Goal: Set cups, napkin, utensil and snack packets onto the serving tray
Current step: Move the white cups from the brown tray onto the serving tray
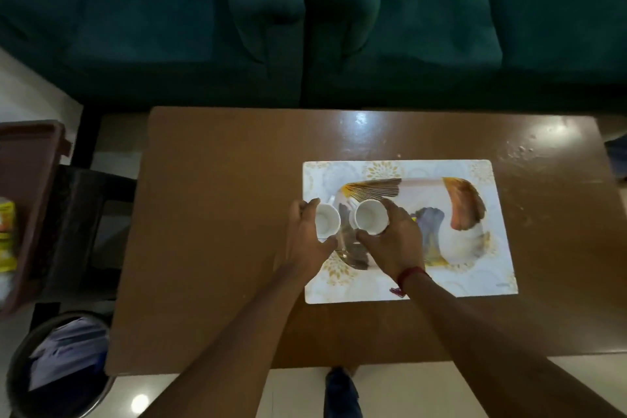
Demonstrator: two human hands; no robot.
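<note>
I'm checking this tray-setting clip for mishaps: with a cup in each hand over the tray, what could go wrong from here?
1. The left cup and right cup sit close together, so they might knock as they come down.
2. The left hand holds its cup near the tray's left edge; it could land on the rim and tip.
</note>
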